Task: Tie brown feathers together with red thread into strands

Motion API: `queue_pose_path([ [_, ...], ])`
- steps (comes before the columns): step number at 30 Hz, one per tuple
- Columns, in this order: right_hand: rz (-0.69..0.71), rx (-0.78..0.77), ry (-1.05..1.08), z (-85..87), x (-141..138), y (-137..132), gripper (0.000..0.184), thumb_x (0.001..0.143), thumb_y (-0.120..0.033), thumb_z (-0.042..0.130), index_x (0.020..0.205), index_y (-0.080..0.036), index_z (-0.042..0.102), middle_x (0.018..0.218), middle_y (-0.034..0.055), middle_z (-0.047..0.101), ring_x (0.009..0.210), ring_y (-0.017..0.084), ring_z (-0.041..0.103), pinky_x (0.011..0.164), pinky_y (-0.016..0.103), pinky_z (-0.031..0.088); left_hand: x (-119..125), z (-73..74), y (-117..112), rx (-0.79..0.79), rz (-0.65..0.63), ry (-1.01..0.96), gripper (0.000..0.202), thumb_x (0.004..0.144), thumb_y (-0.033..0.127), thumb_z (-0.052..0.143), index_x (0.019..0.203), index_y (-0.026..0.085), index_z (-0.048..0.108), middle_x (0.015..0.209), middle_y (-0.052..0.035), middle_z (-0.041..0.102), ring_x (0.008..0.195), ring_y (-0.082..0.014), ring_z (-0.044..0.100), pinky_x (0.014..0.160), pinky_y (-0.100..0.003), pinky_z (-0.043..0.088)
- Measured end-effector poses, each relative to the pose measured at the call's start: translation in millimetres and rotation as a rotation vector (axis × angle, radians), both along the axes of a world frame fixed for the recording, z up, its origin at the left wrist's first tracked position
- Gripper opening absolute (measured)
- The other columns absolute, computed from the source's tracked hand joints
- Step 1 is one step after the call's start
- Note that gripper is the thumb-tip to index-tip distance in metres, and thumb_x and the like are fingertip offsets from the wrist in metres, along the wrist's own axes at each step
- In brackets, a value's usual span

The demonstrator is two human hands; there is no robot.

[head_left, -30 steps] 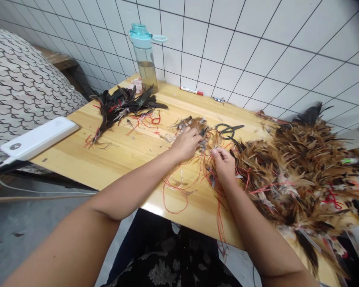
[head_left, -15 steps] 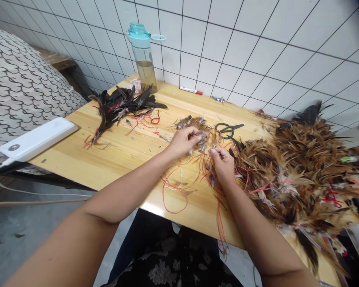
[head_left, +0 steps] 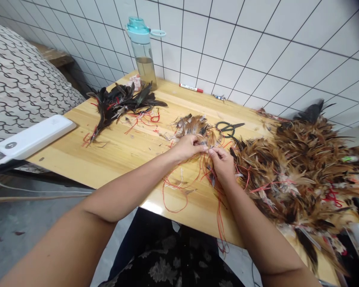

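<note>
Over the middle of the table, my left hand (head_left: 188,146) and my right hand (head_left: 222,161) meet at the fingertips, both pinched. A few light brown feathers (head_left: 212,139) stick up from between the fingers; the pinched quill ends are too small to make out. Just beyond my left hand lies a small pile of brown feathers (head_left: 193,125). Loose red string (head_left: 175,212) loops across the wood below my hands, and some hangs over the front edge. Black-handled scissors (head_left: 229,128) rest behind my right hand, blades pointing right.
A large heap of brown feather bundles (head_left: 305,159) covers the table's right side. At the left are black feathers (head_left: 116,103), a bottle (head_left: 145,59) and a white power bank (head_left: 36,135) with a cable. A red marker (head_left: 191,88) lies by the tiled wall.
My left hand has moved right and slightly down, from above the small feather pile to my right hand's fingertips. My right hand has hardly moved.
</note>
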State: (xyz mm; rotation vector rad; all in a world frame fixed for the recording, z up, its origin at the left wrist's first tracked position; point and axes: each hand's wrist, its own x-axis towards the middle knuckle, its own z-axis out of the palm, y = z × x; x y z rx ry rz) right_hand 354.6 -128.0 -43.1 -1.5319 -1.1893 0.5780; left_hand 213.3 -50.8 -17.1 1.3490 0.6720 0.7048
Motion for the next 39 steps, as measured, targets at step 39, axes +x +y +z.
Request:
queue_pose_path([
  [39, 0.053, -0.049, 0.071, 10.4, -6.2, -2.7, 0.025, 0.077, -0.042, 0.058, 0.063, -0.021, 0.054, 0.058, -0.0036, 0.048, 0.057, 0.011, 0.041, 0.059, 0.025, 0.038, -44.0, 14.3, 40.4, 0.78, 0.14, 0.374, 0.012, 0.079, 0.025, 0.06, 0.078, 0.016, 0.068, 0.082, -0.0032, 0.062, 0.08, -0.0142, 0.057, 0.076, -0.027, 0.043],
])
